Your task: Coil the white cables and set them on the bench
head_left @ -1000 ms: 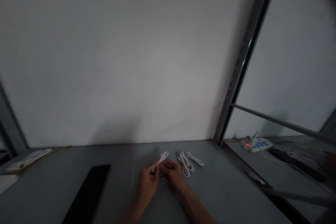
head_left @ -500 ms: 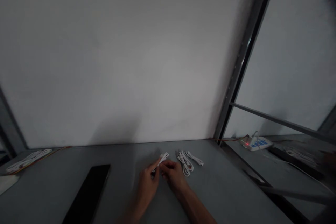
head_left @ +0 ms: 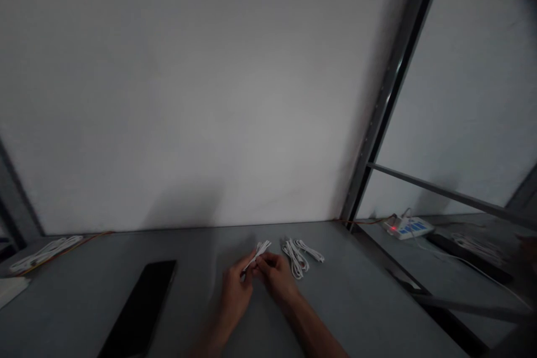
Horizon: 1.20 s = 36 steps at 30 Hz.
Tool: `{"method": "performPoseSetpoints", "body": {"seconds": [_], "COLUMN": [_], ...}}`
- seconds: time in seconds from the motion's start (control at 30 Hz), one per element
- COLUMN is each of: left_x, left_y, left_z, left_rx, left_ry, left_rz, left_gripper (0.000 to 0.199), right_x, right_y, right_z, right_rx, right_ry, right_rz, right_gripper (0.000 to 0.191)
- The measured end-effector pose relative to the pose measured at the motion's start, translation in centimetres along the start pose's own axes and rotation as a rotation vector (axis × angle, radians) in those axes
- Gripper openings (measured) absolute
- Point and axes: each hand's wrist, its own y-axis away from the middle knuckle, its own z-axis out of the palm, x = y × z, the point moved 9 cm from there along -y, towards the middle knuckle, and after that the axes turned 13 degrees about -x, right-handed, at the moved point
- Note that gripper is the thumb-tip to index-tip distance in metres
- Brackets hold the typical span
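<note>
A folded bundle of white cable point(head_left: 262, 248) is held between my two hands above the grey tabletop. My left hand point(head_left: 237, 286) is closed around its lower end. With thumb and fingertips pinched together at the bundle's middle, my right hand point(head_left: 274, 275) grips it from the right side. The fingers hide the middle of the bundle. Just to the right of my right hand lie more coiled white cables point(head_left: 295, 259), and a smaller white cable bundle point(head_left: 309, 250) rests beside them.
A long black flat object point(head_left: 140, 307) lies at the left. White cables point(head_left: 45, 253) lie at the far left, near a pale flat item point(head_left: 12, 290). Past the metal post point(head_left: 373, 123), a white power strip point(head_left: 409, 227) with a red light sits on the neighbouring surface.
My right hand's fingers have shifted slightly on the bundle, closer to the left hand. The cables on the table have not moved.
</note>
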Motion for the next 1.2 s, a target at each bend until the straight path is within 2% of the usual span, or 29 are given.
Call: {"method": "performPoseSetpoints", "body": {"seconds": [0.37, 0.63, 0.83, 0.97, 1.2], "left_x": [-0.8, -0.2, -0.1, 0.0, 0.6], "left_y": [-0.2, 0.0, -0.1, -0.1, 0.2], "left_z": [0.7, 1.1, 0.7, 0.7, 0.3], "left_rx": [-0.050, -0.083, -0.046, -0.044, -0.012], "left_ry": [-0.008, -0.105, -0.079, -0.060, -0.050], "left_rz": [-0.015, 0.043, 0.060, 0.036, 0.057], "left_gripper": [0.032, 0.037, 0.036, 0.034, 0.034], "right_x": [1.4, 1.5, -0.1, 0.3, 0.9], "right_y": [-0.3, 0.1, 0.2, 0.4, 0.3], "right_z": [-1.8, -2.2, -1.9, -1.8, -1.1], "right_rx": [0.035, 0.073, 0.111, 0.143, 0.040], "right_ry": [0.094, 0.056, 0.053, -0.054, -0.029], "right_rz": [0.070, 0.123, 0.040, 0.052, 0.088], "right_gripper": [0.032, 0.029, 0.026, 0.033, 0.039]}}
